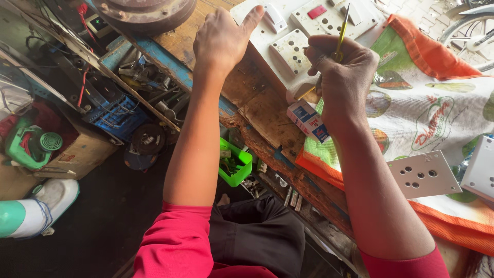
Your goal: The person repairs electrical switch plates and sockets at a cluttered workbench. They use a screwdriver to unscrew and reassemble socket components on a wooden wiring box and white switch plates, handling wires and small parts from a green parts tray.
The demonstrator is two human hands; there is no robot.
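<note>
Switchboard (288, 38) sits at 12 o'clock on the bench (257, 110); your left hand (222, 38) pins its edge, thumb flat, to steady it. Right hand (342, 77) has its grip closed around a yellow screwdriver (343, 28), tip up; small carton (307, 121) at 6 o'clock of it

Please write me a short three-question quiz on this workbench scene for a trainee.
1. True or false: the right hand holds a yellow-handled screwdriver.
2. What does the left hand press on? A) the white switchboard B) the green bin C) the blue crate
3. What lies on the wooden bench just below the right hand?

Key
1. True
2. A
3. A small red, white and blue box.
</note>
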